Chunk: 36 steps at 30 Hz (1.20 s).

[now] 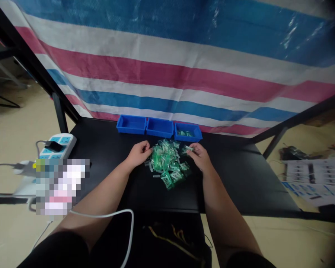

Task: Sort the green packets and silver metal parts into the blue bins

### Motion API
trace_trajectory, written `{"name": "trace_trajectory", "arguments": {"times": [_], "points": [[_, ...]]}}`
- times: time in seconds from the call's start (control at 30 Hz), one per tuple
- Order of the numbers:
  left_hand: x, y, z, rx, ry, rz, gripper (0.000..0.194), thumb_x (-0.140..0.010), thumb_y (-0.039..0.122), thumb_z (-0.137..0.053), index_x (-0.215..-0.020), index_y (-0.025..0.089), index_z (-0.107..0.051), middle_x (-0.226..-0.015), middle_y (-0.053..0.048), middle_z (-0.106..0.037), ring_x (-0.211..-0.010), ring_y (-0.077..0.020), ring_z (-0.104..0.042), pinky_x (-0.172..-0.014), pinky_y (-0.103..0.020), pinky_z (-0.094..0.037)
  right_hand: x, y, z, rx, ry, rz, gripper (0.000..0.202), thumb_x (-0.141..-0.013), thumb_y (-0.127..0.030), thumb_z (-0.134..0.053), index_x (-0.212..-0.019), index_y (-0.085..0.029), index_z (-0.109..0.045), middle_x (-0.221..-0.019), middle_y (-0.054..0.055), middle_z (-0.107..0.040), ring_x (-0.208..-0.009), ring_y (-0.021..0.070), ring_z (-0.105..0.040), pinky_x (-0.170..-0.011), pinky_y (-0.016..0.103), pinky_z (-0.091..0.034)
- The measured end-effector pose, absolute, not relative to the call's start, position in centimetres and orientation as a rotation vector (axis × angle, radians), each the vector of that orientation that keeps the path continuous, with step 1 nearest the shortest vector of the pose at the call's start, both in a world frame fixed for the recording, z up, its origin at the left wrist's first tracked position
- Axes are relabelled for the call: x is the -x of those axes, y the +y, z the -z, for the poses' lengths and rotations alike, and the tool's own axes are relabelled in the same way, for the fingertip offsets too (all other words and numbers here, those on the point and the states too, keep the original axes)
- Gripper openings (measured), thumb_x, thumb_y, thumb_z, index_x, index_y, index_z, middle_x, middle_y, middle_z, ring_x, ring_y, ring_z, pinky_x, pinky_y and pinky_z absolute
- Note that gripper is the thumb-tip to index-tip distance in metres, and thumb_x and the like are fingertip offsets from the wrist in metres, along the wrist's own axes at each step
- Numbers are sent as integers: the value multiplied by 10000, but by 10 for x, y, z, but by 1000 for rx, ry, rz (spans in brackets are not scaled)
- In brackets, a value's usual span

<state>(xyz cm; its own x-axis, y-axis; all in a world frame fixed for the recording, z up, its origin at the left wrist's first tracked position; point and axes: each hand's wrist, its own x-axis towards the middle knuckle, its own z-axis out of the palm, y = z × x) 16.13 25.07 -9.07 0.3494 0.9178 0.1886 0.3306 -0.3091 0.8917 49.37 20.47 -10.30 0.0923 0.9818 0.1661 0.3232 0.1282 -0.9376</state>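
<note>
- Packets [163, 156] are lying heaped on the desk [237, 180], just this side of the bins [159, 133].
- They are looking light, with soft, slippery film over stiffer pieces; a film edge is probably offering the best pinch.
- The right hand [201, 157] is holding one packet [188, 148] in its fingertips, above the heap's right side.
- The left hand [138, 153] is curling inward at the left side; whether it is gripping anything, I cannot tell.

From here I see a matt tabletop [240, 178], smooth plastic bins [159, 133] along its far edge, glossy film packets [166, 158], and shiny, creased plastic-looking sheeting [170, 72] beyond.
</note>
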Motion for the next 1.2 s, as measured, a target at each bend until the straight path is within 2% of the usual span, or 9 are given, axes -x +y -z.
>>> {"name": "trace_trajectory", "arguments": {"times": [0.1,0.23,0.3,0.5,0.63,0.83,0.97,1.1,1.2], "points": [[-161,251,92,-1825,1097,-945,303,-855,326,-614,-688,213,-388,-601,70,-370,-584,-108,-341,-581,-242,-294,-483,204,100,1283,-1284,-966,323,-805,-437,-787,-866,-242,-536,-785,-42,-611,-642,129,-602,-671,288,-537],[-161,252,93,-1825,1089,-939,309,-855,324,-616,-687,214,-381,-604,71,-367,-581,-106,-338,-580,-243,-293,-465,201,89,1071,-1024,-1175,405,-770,-404,-827,-893,-260,-470,-853,-63,-591,-856,193,-721,-792,383,-615],[-161,252,94,-1813,1085,-936,312,-862,326,-615,-690,215,-379,-604,72,-364,-578,-105,-334,-577,-242,-293,-460,199,85,1057,-955,-1260,454,-753,-395,-839,-966,-286,-454,-889,-76,-592,-848,205,-741,-765,416,-635],[-160,253,96,-1810,1074,-937,315,-863,322,-624,-693,215,-381,-605,73,-362,-577,-103,-331,-576,-238,-290,-465,201,93,1172,-1043,-1133,692,-694,-359,-876,-1204,-321,-410,-938,-58,-680,-715,155,-710,-632,281,-585],[-161,252,94,-1802,1088,-938,315,-859,323,-626,-686,215,-386,-600,73,-364,-573,-103,-331,-574,-239,-293,-474,205,95,1194,-1089,-888,642,-701,-346,-861,-1200,-278,-463,-868,-46,-703,-720,139,-681,-667,257,-551],[-162,252,93,-1794,1097,-925,314,-855,328,-625,-687,217,-383,-598,72,-363,-571,-105,-332,-569,-236,-291,-479,203,89,1251,-951,-286,309,-812,-416,-773,-975,-199,-626,-810,7,-682,-694,142,-656,-646,262,-534],[-162,252,93,-1812,1093,-922,305,-851,319,-624,-687,216,-389,-604,69,-368,-576,-107,-339,-574,-238,-292,-473,205,89,1312,-1227,-343,269,-806,-388,-776,-954,-201,-653,-744,-7,-661,-623,129,-615,-608,255,-513],[-162,252,92,-1815,1097,-913,297,-845,312,-626,-686,217,-394,-600,70,-364,-575,-108,-336,-573,-241,-289,-468,206,87,1276,-1108,-258,278,-838,-367,-740,-1039,-212,-626,-772,-7,-656,-711,145,-654,-672,270,-549],[-163,251,91,-1814,1090,-916,304,-843,318,-627,-685,218,-387,-602,71,-361,-577,-108,-332,-577,-241,-293,-467,207,90,1260,-1079,-394,321,-826,-379,-752,-1055,-222,-591,-807,-14,-646,-629,124,-616,-548,241,-534]]}}
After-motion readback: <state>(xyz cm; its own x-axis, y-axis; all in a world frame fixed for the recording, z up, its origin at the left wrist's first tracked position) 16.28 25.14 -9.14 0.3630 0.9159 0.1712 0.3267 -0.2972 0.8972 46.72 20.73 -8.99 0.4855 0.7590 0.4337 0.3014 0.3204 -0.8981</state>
